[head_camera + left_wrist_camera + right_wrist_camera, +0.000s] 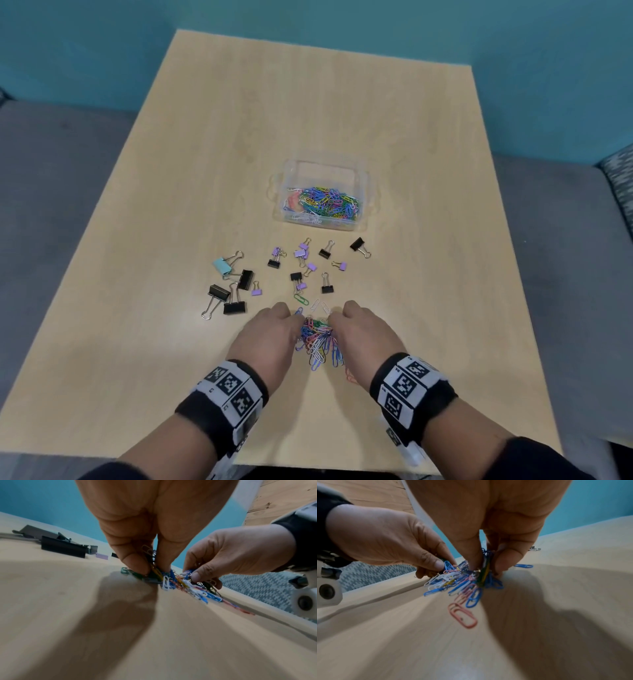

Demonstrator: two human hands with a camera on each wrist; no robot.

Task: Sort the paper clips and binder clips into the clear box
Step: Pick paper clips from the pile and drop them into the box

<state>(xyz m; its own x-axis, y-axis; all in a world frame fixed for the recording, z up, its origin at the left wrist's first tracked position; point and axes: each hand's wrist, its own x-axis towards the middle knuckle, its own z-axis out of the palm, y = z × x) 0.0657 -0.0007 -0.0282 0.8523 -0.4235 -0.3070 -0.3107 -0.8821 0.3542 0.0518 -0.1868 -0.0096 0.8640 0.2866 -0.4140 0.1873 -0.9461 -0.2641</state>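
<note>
A heap of coloured paper clips [318, 339] lies near the table's front edge between my two hands. My left hand [270, 337] pinches a bunch of these paper clips [152, 566] between thumb and fingers. My right hand [363, 334] pinches another bunch of the paper clips [485, 566] at the heap's right side. The clear box [368, 192] stands further back and holds many coloured paper clips. Black, purple and light-blue binder clips [298, 270] lie scattered between the heap and the box.
Large black binder clips [227, 298] lie left of my left hand. A pink paper clip [462, 615] lies alone near my right wrist. The wooden table [171, 342] has bare surface to the left, right and back. A patterned cushion [620, 181] sits at the far right.
</note>
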